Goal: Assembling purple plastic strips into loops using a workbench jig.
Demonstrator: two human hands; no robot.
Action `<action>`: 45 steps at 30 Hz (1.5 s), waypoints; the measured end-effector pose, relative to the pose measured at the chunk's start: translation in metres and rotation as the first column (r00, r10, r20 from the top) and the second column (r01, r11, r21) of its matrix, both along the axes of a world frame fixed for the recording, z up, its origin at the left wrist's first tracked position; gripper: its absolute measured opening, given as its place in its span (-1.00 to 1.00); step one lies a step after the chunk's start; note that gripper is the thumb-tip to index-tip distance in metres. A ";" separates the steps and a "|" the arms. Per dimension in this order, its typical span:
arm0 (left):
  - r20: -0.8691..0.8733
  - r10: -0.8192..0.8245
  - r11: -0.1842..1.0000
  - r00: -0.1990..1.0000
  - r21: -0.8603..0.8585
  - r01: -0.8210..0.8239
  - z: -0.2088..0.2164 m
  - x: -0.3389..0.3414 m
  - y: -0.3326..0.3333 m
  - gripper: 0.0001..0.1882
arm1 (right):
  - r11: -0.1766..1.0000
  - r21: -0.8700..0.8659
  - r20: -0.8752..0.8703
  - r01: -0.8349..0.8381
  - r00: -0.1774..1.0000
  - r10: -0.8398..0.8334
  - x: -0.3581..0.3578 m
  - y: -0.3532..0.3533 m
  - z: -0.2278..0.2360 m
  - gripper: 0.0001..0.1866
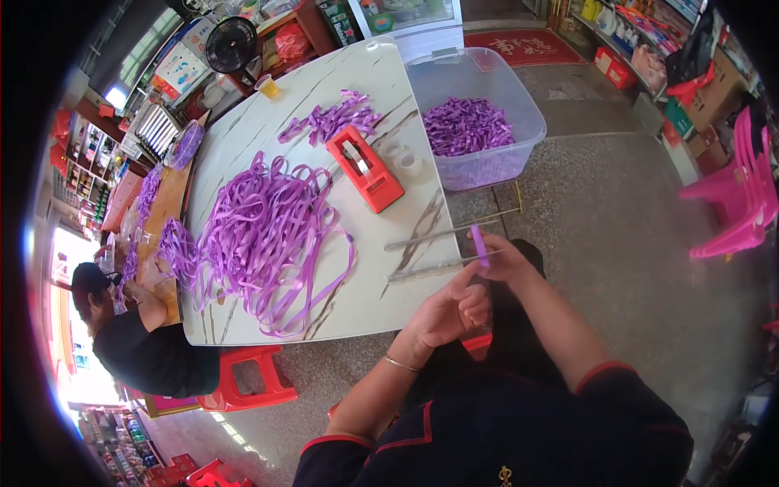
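Marble-patterned table [349,73], a purple ribbon [479,246] at its edge

Your ribbon shows as a short band across two slim rods [426,238], near the ends that jut past the table's right side; whether it wraps right round them, you cannot tell from this angle.

The work looks partway along: that band seems unfinished, a big heap of long ribbons [260,227] lies loose on your left, and the clear tub [487,174] beyond the edge holds plenty of small purple pieces [466,128] (probably done ones, though that is a guess).

Your left hand [450,312] is half curled, its index finger reaching to the ribbon's lower end, the others folded loosely. Your right hand [505,261] has its fingers bent close about the ribbon's other side. Whether either truly pinches it is too small to tell.

Further out, a smaller purple bunch [337,119] lies past the heap, near your red tape dispenser [381,191], with clear tape rolls [410,165] just beside that. A seated co-worker [154,349] is off to your left; pink chairs [746,191] stand far right.
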State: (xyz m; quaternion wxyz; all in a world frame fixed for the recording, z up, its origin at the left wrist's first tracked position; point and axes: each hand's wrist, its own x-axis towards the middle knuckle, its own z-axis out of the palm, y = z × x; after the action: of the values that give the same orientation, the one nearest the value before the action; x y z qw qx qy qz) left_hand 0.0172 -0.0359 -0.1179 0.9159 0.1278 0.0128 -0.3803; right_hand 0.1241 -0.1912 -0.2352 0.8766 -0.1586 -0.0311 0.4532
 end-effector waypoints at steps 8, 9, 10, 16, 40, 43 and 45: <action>0.017 -0.007 1.000 1.000 0.020 0.006 0.004 0.002 -0.002 -0.33 | 0.990 0.120 0.116 -0.073 0.992 0.059 -0.002 0.018 0.003 -0.75; 0.021 -0.006 1.000 1.000 0.016 0.005 0.004 0.001 -0.002 -0.33 | 0.989 0.121 0.110 -0.079 0.992 0.066 -0.003 0.020 0.006 -0.78; 0.018 -0.003 1.000 1.000 0.018 0.003 0.003 0.001 -0.001 -0.33 | 0.989 0.122 0.105 -0.086 0.992 0.073 -0.004 0.022 0.008 -0.80; -0.002 0.000 1.000 1.000 0.016 0.000 0.005 0.002 -0.004 -0.33 | 0.998 0.027 -0.013 -0.049 0.999 0.049 -0.002 0.008 -0.005 -0.85; -0.023 0.033 0.999 0.999 0.030 -0.032 0.006 -0.001 -0.003 -0.47 | 0.863 -0.505 0.037 -0.009 0.999 0.032 -0.007 -0.044 0.099 -0.55; -0.030 0.035 0.999 0.999 0.039 -0.034 0.005 0.000 -0.002 -0.47 | 0.688 -0.715 0.235 0.124 0.969 0.069 -0.010 -0.040 0.112 -0.60; -0.029 0.026 0.999 0.999 0.035 -0.025 0.005 -0.001 -0.002 -0.47 | 0.635 -0.755 0.272 0.160 0.959 0.081 -0.010 -0.036 0.107 -0.65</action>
State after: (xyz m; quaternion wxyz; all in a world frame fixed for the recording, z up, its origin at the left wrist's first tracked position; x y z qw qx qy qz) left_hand 0.0164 -0.0378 -0.1133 0.9180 0.1376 0.0346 -0.3704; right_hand 0.1138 -0.2276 -0.1282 0.7209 -0.5803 0.0450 0.3762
